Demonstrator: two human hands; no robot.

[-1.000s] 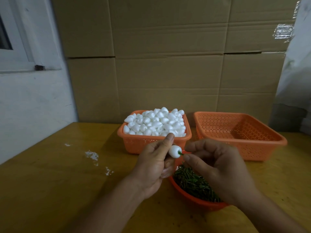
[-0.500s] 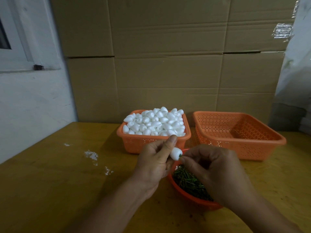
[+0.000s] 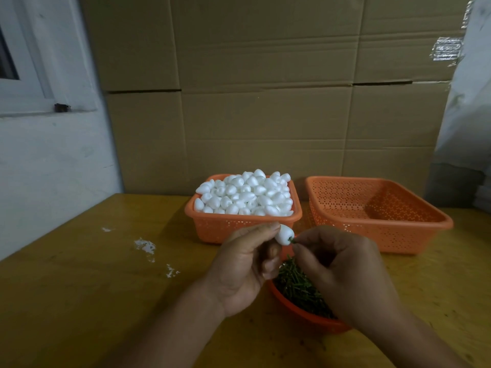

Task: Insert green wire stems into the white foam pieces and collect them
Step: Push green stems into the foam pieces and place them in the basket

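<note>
Closest in, the round orange bowl (image 3: 305, 313) of green wire stems (image 3: 299, 286) sits on the yellow wooden table (image 3: 79, 301), partly under the wrists. Just above it, the left hand (image 3: 244, 269) pinches one white foam piece (image 3: 284, 234) between thumb and fingers, pointed end toward the right hand (image 3: 342, 269), whose curled fingertips nip a green stem (image 3: 292, 240) right at the foam's tip. This looks like the insertion itself: the push wants to run straight along the foam's axis, with a gentle left grip so the foam doesn't dent, and short, steady pressure so the thin wire doesn't bend or break out the side. Further back, the orange basket (image 3: 212, 227) heaped with foam pieces (image 3: 247, 193), and beside it the mesh basket (image 3: 385, 235), showing nothing inside, likely the collecting spot. Cardboard boxes (image 3: 265, 88) behind.
</note>
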